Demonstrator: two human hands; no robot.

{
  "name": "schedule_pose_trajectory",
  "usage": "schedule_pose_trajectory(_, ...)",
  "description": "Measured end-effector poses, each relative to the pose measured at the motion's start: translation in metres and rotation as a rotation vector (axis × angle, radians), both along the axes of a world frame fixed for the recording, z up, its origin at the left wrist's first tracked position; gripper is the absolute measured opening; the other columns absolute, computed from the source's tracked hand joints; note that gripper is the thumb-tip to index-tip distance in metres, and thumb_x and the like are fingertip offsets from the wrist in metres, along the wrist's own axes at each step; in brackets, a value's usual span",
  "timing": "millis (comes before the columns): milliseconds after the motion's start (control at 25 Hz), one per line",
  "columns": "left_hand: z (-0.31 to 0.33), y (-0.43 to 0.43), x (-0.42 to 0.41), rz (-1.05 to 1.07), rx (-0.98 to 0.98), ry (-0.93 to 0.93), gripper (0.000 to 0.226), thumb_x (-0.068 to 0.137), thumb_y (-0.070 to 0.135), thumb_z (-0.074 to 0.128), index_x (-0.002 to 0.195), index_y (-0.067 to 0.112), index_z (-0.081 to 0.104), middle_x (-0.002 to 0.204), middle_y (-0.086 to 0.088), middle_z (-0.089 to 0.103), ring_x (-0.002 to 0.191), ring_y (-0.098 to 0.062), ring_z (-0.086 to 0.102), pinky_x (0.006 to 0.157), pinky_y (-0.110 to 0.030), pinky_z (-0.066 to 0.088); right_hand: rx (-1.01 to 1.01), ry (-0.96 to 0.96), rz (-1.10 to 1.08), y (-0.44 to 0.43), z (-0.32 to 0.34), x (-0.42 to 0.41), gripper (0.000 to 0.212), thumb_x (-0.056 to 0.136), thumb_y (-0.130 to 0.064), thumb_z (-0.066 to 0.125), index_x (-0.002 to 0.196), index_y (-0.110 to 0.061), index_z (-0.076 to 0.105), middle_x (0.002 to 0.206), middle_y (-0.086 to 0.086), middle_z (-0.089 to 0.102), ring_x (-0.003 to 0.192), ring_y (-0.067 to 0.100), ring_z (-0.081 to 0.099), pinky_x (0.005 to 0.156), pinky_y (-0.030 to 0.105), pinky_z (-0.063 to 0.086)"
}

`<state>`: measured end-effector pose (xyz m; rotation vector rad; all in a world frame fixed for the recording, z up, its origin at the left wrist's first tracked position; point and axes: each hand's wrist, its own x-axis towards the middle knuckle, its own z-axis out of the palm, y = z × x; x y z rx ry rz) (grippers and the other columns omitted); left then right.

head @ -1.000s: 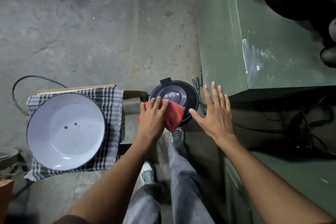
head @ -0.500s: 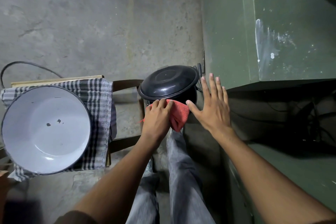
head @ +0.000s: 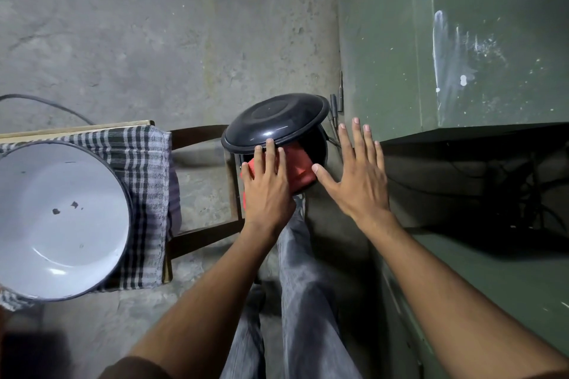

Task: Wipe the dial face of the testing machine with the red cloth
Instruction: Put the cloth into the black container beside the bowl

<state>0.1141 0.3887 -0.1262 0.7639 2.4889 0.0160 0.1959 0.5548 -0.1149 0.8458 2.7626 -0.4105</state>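
Observation:
The testing machine's round black dial housing (head: 320,148) sits low beside the green machine body (head: 462,40). Its black domed cover (head: 277,120) is tilted up over it. The dial face itself is hidden by the cover, the cloth and my hand. My left hand (head: 268,184) lies flat on the red cloth (head: 300,168) and presses it into the housing under the cover's edge. My right hand (head: 357,178) is held flat with fingers spread, just right of the housing, and holds nothing.
A white enamel bowl (head: 46,240) rests on a checked cloth (head: 147,181) at the left, over a dark metal frame (head: 200,135). A black cable (head: 46,104) curls on the concrete floor. Dark wires (head: 538,194) fill the recess under the machine. My legs (head: 304,286) are below.
The black cover has swung up from flat to tilted open. My left hand has pushed the red cloth further in under it. My right hand stays spread beside the housing.

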Motion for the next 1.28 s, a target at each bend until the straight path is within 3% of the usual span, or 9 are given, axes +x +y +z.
schedule_pose_trajectory(200,-0.002,0.004,0.0,-0.012,0.032,0.041,0.106,0.079,0.047,0.071,0.163,0.014,0.017,0.175,-0.018,0.01,0.162,-0.04,0.011,0.127,-0.067,0.021,0.002,-0.021,0.011,0.005,0.006,0.002,0.096,0.101,-0.074,0.04,0.173,-0.021,0.004,0.182,0.008,-0.004,0.169,0.026,-0.005,0.138,0.049,0.006)
schedule_pose_trajectory(440,0.01,0.002,0.0,-0.008,0.089,0.126,0.084,0.09,0.052,0.053,0.16,0.015,0.027,0.171,-0.017,0.028,0.158,-0.037,0.028,0.127,-0.064,0.025,0.014,-0.008,0.023,0.006,0.019,0.0,0.097,0.1,-0.075,0.037,0.173,-0.021,0.003,0.182,0.008,-0.004,0.169,0.026,-0.005,0.138,0.05,0.007)
schedule_pose_trajectory(600,0.032,-0.003,-0.012,0.001,0.142,0.183,0.076,0.098,0.054,0.043,0.162,0.015,0.027,0.171,-0.017,0.028,0.159,-0.036,0.027,0.128,-0.063,0.022,0.032,0.037,0.016,0.001,0.036,-0.003,0.097,0.1,-0.075,0.039,0.173,-0.02,0.006,0.182,0.008,-0.002,0.169,0.027,-0.002,0.137,0.051,0.009)
schedule_pose_trajectory(920,0.126,-0.019,-0.039,-0.069,0.246,0.371,0.076,0.099,0.055,0.051,0.164,0.023,0.03,0.173,-0.012,0.026,0.157,-0.038,0.031,0.124,-0.068,0.024,0.117,0.19,-0.01,-0.015,0.119,-0.009,0.097,0.098,-0.076,0.034,0.173,-0.022,0.004,0.182,0.006,-0.004,0.169,0.026,-0.003,0.137,0.051,0.008)
schedule_pose_trajectory(1080,0.186,-0.021,-0.054,-0.077,0.331,0.491,0.08,0.098,0.063,0.04,0.166,0.024,0.025,0.173,-0.011,0.026,0.157,-0.038,0.031,0.123,-0.069,0.026,0.169,0.285,-0.022,-0.019,0.178,-0.013,0.099,0.099,-0.073,0.045,0.173,-0.022,0.005,0.182,0.007,-0.004,0.169,0.027,-0.004,0.137,0.051,0.008)
schedule_pose_trajectory(1280,0.284,-0.016,-0.06,-0.123,0.451,0.585,0.084,0.097,0.068,0.035,0.166,0.023,0.02,0.174,-0.011,0.024,0.157,-0.037,0.03,0.122,-0.07,0.027,0.263,0.395,-0.08,-0.022,0.276,-0.006,0.098,0.096,-0.076,0.034,0.173,-0.023,0.001,0.182,0.006,-0.007,0.169,0.026,-0.006,0.137,0.05,0.005)
